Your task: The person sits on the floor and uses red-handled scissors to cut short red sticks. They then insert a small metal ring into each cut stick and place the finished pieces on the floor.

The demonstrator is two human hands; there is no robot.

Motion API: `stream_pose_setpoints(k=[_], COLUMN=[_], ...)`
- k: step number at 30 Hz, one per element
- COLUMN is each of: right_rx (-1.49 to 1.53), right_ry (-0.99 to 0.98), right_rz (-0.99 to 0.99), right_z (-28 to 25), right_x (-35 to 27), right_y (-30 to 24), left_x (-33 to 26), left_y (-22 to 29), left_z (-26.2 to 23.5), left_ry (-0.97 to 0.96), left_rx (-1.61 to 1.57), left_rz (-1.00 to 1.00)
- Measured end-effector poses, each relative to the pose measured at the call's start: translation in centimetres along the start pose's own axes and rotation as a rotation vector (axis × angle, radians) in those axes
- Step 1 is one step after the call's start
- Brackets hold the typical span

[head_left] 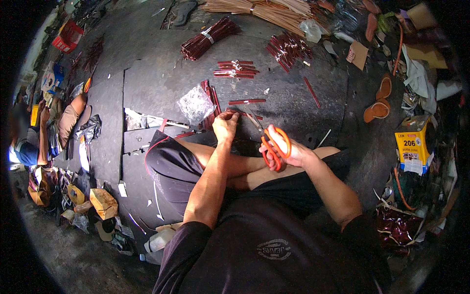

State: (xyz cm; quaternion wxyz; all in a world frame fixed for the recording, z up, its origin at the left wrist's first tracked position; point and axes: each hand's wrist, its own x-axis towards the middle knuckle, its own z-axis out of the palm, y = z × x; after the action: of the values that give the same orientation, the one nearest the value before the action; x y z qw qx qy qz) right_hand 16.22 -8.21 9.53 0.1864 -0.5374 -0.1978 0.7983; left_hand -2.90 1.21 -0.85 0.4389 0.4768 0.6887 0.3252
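My left hand (225, 126) is closed, its fingertips pinching a thin dark red strip (252, 116) just above the dark floor. In my right hand (295, 153) is a pair of scissors (277, 142) with orange handles. Their blades point up and left, close to the pinched strip; whether they touch it I cannot tell. Another dark red strip (247, 102) lies just beyond. Left of it, a clear plastic bag (196, 104) of small shiny pieces rests against a pile of red strips (211, 95). Farther off lies a short row of strips with metal fittings (236, 69).
Bundled red strips (210, 38) and a heap with fittings (289, 49) lie ahead, before a tan stick bundle (259, 12). Brown sandals (378, 108) and a yellow can (414, 142) stand right. A seated person (46, 122) is at far left, near a floor gap (144, 120).
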Motion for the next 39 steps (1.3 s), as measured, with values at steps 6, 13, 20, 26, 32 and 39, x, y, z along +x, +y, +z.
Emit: stream_pose_setpoints(k=[6,13,20,26,32,39], right_rx=[0.004,-0.082,-0.002,0.063,0.05,0.047], right_ry=[0.062,0.088,0.003,-0.05,-0.042,-0.034], right_rz=[0.043,0.069,0.119,0.185,0.193,0.197], right_z=[-0.1,-0.3,-0.3,-0.6,-0.1,-0.7], right_x=[0.2,-0.2,-0.2,1.0,1.3,1.8], right_y=[0.7,0.2,-3.0,-2.8,-2.8,-2.1], left_x=[0.6,0.9,0.9,1.4,2.0,1.4], left_y=[-0.7,-1.0,-1.6,-2.4,-4.0,-2.4], left_z=[0.6,0.9,1.3,1.7,2.3,1.8], left_ry=[0.005,0.069,0.092,0.054,0.063,0.058], left_rx=[-0.03,0.188,0.174,0.138,0.185,0.163], left_rz=[-0.047,0.081,0.139,0.112,0.135,0.116])
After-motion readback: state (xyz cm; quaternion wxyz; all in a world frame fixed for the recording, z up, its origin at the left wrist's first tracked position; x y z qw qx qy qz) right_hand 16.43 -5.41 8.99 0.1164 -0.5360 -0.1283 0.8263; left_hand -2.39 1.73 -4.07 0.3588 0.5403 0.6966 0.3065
